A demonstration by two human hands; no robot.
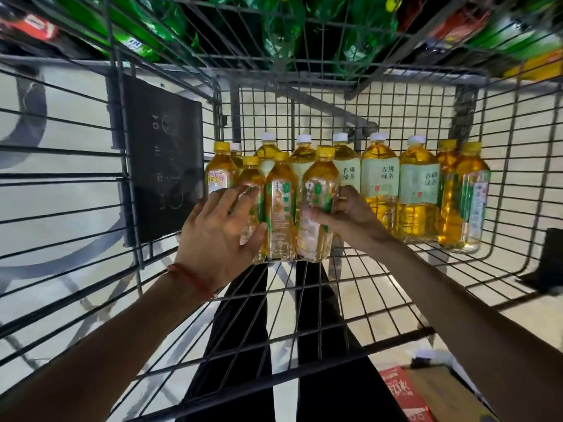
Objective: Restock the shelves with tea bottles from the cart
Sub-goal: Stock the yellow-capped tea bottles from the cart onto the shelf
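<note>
- Location: the tea bottles (380,184) stand upright in a row at the far wall of the cart (61,61). Three yellow-capped front bottles (281,205) stand just ahead of them.
- Left grip (219,229): fingers spread, near straight, pressed to the trio's left flank.
- Right grip (350,214): curled round the right bottle (318,190), thumb across its label.
- Advice: squeeze evenly from both sides and lift straight up, clear of the rear row. The middle one would likely hang on side pressure alone and may slip.
- Hidden: the right fingertips sit behind the bottle. Green stock (283,35) beyond the mesh is blurred, so no shelf can be identified. A box (426,391) is cut off.
</note>
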